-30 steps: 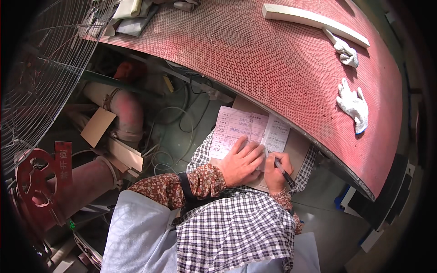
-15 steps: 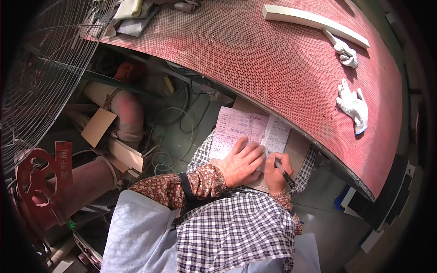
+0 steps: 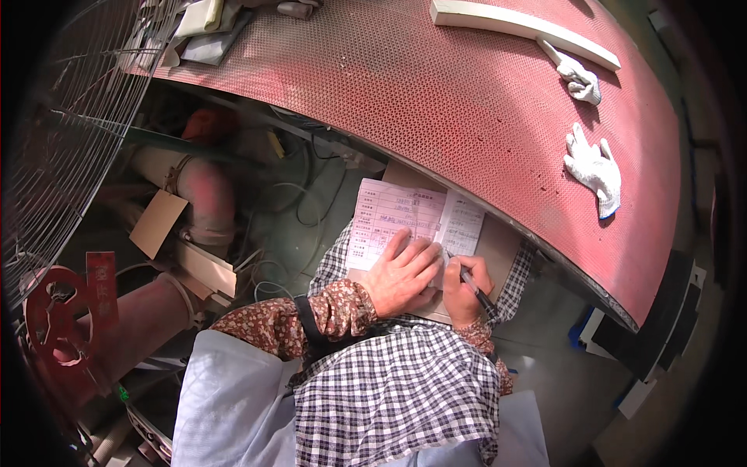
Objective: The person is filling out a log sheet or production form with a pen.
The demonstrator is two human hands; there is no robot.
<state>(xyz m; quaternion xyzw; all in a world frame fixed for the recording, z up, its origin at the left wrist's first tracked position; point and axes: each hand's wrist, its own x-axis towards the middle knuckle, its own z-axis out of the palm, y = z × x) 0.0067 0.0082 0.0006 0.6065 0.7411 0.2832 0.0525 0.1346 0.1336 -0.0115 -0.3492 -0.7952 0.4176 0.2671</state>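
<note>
A pink printed form (image 3: 387,208) with handwriting lies in my lap on a brown board (image 3: 499,251). Beside it is a smaller pale sheet (image 3: 464,223), also written on. My left hand (image 3: 403,278) rests over the lower part of the form, fingers stretched out and palm down. In my right hand (image 3: 464,294) a dark pen (image 3: 477,291) is gripped, its tip down by the pale sheet's lower left edge. The paper under both hands is partly hidden. A checked cloth (image 3: 397,397) covers my lap.
A red perforated table (image 3: 373,86) overhangs the papers. On it lie two white gloves (image 3: 580,82) (image 3: 595,171), a long pale bar (image 3: 525,31) and folded cloths (image 3: 210,35). At left are a wire fan guard (image 3: 85,117), a red handwheel (image 3: 58,319) and thick pipes (image 3: 148,307).
The whole view has shifted slightly, so the table and papers sit a little farther left. My right hand still holds the pen; my left hand stays flat on the form.
</note>
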